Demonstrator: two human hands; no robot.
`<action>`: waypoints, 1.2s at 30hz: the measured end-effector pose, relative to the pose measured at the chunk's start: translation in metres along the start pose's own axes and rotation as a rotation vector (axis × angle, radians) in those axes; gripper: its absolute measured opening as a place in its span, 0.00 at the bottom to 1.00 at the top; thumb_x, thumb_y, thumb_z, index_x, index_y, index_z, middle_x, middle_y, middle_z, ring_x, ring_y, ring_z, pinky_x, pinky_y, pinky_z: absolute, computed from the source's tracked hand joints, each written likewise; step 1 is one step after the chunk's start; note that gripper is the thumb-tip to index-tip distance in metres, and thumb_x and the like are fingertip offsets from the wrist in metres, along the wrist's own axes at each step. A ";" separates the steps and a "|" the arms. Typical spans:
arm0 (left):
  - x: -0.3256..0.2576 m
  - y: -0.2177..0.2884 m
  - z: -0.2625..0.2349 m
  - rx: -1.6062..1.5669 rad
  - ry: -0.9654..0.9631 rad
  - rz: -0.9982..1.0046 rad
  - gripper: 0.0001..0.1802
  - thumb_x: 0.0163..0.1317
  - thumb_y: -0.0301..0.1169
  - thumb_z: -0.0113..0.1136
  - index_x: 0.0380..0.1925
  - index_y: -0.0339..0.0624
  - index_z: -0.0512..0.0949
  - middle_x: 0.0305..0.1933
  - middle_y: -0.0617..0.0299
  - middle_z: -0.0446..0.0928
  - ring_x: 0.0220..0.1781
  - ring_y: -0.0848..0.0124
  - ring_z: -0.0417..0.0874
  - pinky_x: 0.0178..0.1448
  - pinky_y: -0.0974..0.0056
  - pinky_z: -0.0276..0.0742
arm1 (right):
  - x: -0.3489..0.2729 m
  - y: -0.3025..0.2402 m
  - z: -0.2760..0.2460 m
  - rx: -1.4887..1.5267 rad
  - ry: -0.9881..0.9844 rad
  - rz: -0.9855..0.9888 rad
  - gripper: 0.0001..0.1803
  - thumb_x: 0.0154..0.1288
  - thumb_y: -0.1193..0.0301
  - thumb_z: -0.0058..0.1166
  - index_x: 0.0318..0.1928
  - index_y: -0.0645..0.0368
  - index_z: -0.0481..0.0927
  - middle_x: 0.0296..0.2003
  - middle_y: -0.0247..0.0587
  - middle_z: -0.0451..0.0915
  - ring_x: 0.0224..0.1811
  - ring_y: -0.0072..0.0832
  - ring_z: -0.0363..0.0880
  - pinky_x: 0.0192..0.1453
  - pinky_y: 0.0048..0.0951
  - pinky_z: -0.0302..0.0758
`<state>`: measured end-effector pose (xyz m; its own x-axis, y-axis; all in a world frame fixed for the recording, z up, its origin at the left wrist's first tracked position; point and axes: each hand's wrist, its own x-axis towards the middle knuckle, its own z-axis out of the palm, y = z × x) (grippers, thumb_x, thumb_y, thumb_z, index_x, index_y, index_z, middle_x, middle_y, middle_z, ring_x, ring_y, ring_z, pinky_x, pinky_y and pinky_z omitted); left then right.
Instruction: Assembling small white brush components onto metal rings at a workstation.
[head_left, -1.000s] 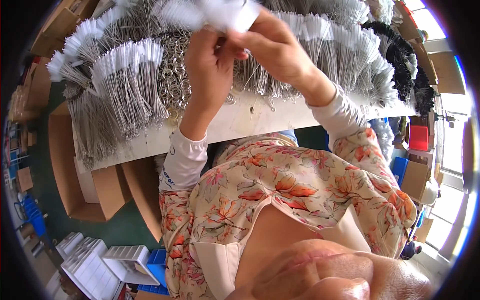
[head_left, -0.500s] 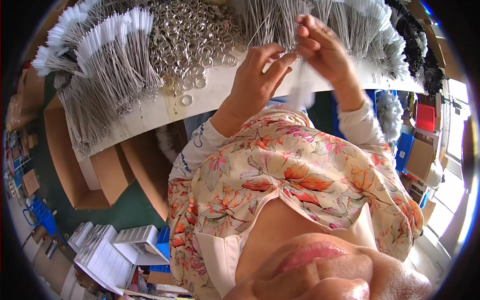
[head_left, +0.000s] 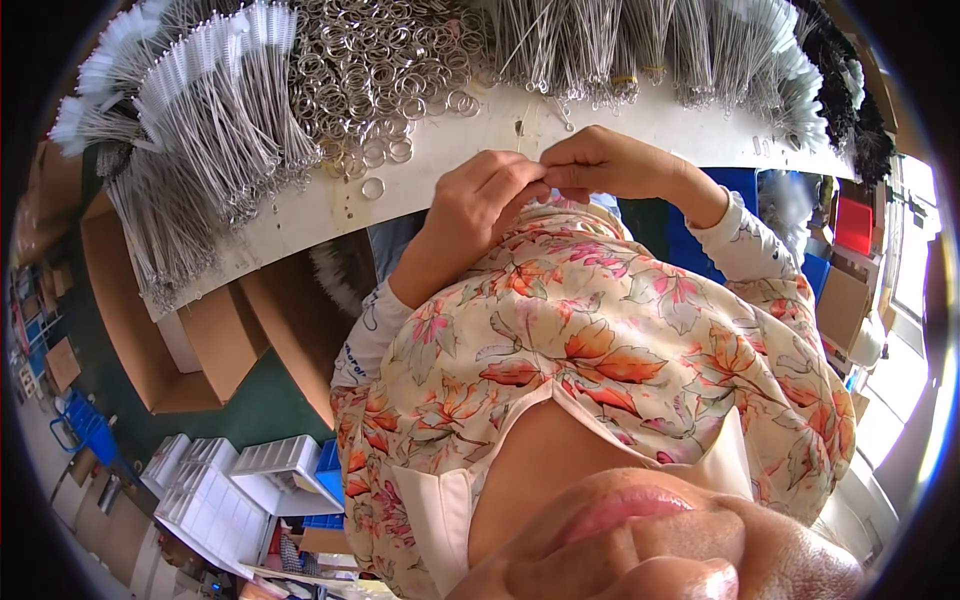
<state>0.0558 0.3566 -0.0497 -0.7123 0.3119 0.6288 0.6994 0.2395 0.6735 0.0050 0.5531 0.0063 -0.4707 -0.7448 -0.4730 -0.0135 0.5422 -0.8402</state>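
My left hand and my right hand meet at the near edge of the white table. Both are closed, thumbs and fingers pinched together at the tips. Whatever is between them is hidden by the fingers. Beyond the left hand spreads a pile of shiny metal rings, with one loose ring nearer the edge. Thin wire-handled brushes lie in bundles past my right hand, their looped ends toward me.
More white-bristled wire brushes are heaped at the table's left. Dark bristled brushes stand at the far right. Below the table are open cardboard boxes on the left and a red bin on the right. White plastic racks stand lower left.
Both hands have come down toward my body, and my right hand has turned sideways to meet the left. The blurred white thing that hung below my hands no longer shows.
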 end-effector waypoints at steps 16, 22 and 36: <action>0.018 -0.059 -0.012 0.666 -0.304 -0.217 0.08 0.57 0.33 0.60 0.32 0.42 0.75 0.27 0.58 0.76 0.24 0.64 0.78 0.28 0.63 0.74 | -0.014 0.072 -0.014 -0.812 0.651 0.062 0.07 0.60 0.68 0.50 0.29 0.54 0.79 0.22 0.37 0.79 0.25 0.38 0.79 0.30 0.38 0.73; 0.031 -0.011 -0.033 -0.712 0.279 -0.691 0.07 0.66 0.31 0.51 0.34 0.37 0.73 0.29 0.60 0.75 0.23 0.74 0.73 0.24 0.70 0.67 | -0.002 -0.020 -0.005 0.173 0.587 -0.250 0.05 0.63 0.76 0.52 0.36 0.64 0.80 0.37 0.36 0.79 0.28 0.15 0.74 0.26 0.17 0.69; 0.048 0.024 -0.064 -0.855 0.246 -0.607 0.11 0.58 0.20 0.59 0.41 0.31 0.76 0.38 0.56 0.80 0.37 0.76 0.80 0.42 0.73 0.78 | 0.027 -0.042 0.016 -0.684 0.913 -0.990 0.12 0.38 0.74 0.59 0.30 0.56 0.82 0.33 0.28 0.79 0.24 0.20 0.76 0.23 0.24 0.71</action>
<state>0.0343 0.3186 0.0213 -0.9854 0.1414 0.0945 0.0192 -0.4597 0.8879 0.0066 0.5041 0.0251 -0.3931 -0.5566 0.7319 -0.9195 0.2437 -0.3086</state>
